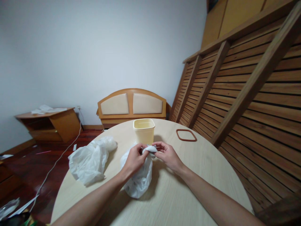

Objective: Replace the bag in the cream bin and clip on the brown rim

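Both my left hand [137, 158] and my right hand [167, 155] pinch the gathered top of a white plastic bag [140, 182] above the round table. The bag's crumpled lower part hangs down beneath my left hand. Just beyond my fingers stands a pale yellow open bin [144, 133], upright. A brown rounded-square ring [186, 135] lies flat to the right of the bin. Left of my hands, another crumpled white plastic bag [90, 161] rests on the tabletop. What is inside the held bag cannot be made out.
The round wooden table [199, 175] spans the foreground. Slatted wooden panels [235, 103] lean along the right side. A headboard [131, 103] stands behind the table. At left are a low cabinet [58, 125] and a cable [56, 163] on the dark floor.
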`<state>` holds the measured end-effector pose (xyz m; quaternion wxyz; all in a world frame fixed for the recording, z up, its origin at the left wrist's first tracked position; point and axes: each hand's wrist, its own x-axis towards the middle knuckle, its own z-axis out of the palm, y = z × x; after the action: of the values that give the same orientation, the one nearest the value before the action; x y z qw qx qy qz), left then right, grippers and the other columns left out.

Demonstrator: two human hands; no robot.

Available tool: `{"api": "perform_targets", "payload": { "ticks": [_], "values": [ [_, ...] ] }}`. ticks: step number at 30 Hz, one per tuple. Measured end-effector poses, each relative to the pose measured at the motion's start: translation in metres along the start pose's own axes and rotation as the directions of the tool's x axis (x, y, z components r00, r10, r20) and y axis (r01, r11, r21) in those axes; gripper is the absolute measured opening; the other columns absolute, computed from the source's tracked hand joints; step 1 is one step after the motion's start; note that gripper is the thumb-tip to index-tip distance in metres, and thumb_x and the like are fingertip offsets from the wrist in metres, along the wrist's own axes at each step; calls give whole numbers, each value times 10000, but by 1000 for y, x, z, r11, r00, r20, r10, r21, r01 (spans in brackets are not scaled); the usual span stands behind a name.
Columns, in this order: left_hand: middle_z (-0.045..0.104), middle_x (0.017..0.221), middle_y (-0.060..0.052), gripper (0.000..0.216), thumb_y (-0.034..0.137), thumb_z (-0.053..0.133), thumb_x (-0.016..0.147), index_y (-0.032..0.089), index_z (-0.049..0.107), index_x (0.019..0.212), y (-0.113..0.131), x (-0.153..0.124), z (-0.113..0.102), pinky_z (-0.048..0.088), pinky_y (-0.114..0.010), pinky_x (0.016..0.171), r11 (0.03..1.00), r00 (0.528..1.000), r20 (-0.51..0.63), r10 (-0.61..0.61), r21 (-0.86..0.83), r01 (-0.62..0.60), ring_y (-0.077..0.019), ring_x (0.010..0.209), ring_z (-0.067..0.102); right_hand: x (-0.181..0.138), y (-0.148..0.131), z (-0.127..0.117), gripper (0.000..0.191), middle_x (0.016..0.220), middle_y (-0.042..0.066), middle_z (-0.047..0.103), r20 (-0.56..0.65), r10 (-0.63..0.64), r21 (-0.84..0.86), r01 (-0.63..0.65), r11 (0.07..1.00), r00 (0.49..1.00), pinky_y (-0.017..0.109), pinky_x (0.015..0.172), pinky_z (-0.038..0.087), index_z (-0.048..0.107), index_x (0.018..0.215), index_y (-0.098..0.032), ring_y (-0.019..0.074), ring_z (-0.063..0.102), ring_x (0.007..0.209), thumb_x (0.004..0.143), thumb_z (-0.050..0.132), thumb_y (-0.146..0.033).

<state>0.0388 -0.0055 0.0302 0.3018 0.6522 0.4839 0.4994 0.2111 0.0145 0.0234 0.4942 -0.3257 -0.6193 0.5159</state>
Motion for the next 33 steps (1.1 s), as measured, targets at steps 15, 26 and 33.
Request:
{"api": "perform_targets", "payload": {
  "ticks": [15, 26, 33],
  "values": [
    [704, 887, -68, 195, 224, 609, 795, 150, 632, 974, -11, 5, -2, 496, -267, 673, 1000, 992, 124, 23, -5, -23, -169, 744, 642, 3, -3, -5, 353, 1001, 88, 753, 33, -67, -152, 71, 986, 997, 367, 882, 516, 736, 1010, -164, 216, 677, 934, 831, 674, -462],
    [713, 814, -45, 136, 285, 632, 824, 160, 669, 864, -3, 1, 0, 474, -245, 632, 998, 997, 67, 40, 46, -43, -162, 697, 628, -4, -5, 3, 259, 973, 59, 723, -55, -122, -391, 91, 916, 991, 281, 654, 541, 682, 1007, -190, 186, 664, 810, 749, 657, -184],
    [688, 847, -65, 246, 349, 582, 878, 154, 728, 841, -2, -1, 4, 468, -273, 727, 993, 979, 171, 115, 11, -119, -186, 796, 615, -3, 1, 1, 307, 1003, 67, 742, -63, -121, -403, 86, 911, 991, 363, 844, 531, 711, 1001, -199, 218, 688, 912, 752, 553, -113]
  ]
}}
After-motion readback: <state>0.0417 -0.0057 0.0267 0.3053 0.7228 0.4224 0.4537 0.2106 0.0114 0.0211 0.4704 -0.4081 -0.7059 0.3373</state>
